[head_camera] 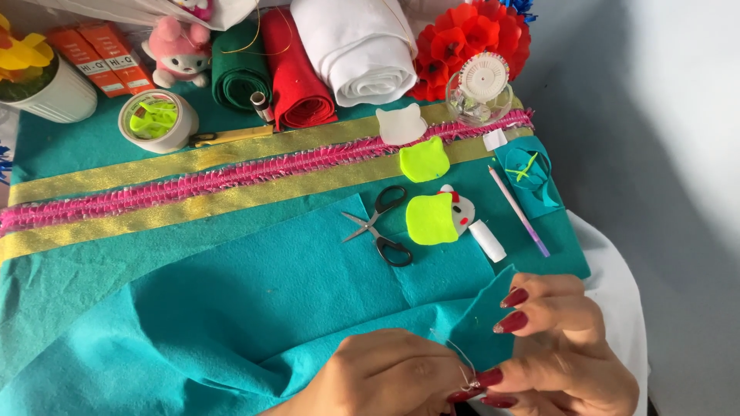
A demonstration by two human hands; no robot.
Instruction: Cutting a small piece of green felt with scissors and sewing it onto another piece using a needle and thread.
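At bottom edge — left hand [385,374] pinches thread [455,350]; right hand [559,347] fingers grip teal felt piece [482,320].

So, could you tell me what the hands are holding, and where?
Both hands pinch a small teal felt piece at its lower edge, beside a thin thread.

Bright, even daylight falls over my surface [92,146]; the colours come out strong and saturated, and the shadows under the scissors [383,223] are short and soft. The white wall [678,115] at my right is nearly washed out, with a grey shade running down beside it; my fingers [512,322] at the lower edge look slightly soft, while the middle stays sharp.
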